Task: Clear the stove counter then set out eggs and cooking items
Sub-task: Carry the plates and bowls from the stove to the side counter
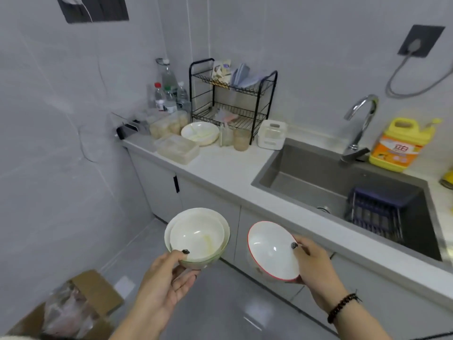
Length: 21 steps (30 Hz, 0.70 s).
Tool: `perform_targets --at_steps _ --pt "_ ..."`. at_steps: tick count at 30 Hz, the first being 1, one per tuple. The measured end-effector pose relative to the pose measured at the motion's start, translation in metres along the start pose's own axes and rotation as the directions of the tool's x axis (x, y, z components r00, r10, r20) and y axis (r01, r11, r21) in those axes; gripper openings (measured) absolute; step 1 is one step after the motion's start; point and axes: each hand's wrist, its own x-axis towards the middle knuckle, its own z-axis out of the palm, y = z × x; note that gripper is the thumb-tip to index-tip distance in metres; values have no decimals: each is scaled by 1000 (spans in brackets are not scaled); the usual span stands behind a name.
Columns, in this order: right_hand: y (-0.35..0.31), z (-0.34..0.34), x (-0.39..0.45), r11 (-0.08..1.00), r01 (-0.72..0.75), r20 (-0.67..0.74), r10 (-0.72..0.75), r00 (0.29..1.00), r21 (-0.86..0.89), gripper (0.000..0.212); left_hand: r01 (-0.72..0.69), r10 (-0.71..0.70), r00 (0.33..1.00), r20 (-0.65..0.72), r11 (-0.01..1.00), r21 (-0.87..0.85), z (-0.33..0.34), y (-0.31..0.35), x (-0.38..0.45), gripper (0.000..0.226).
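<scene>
Clearing is judged under way: nested bowls (197, 238) are gripped in the left hand (169, 278), a red-rimmed bowl (272, 251) in the right hand (316, 263), near the counter (220, 165). Eggs possibly sit far left; nothing is set out.

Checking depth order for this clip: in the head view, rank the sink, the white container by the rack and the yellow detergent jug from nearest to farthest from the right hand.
From the right hand:
1. Sink, just beyond it in the counter.
2. White container, far left of the sink.
3. Detergent jug, behind the sink's far right corner.
</scene>
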Motion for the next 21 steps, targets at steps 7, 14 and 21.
perform_targets --at_steps 7,14,21 --pt "-36 63 100 997 -55 -17 56 998 57 34 28 -28 1000 13 999 24 22 77 95 13" --pt "-70 90 246 999 -20 -96 16 995 -38 33 119 -120 992 30 992 43 66 114 222 20" --pt "-92 110 383 980 -135 -179 108 978 -147 34 150 -153 988 22 985 90 112 146 345 24"
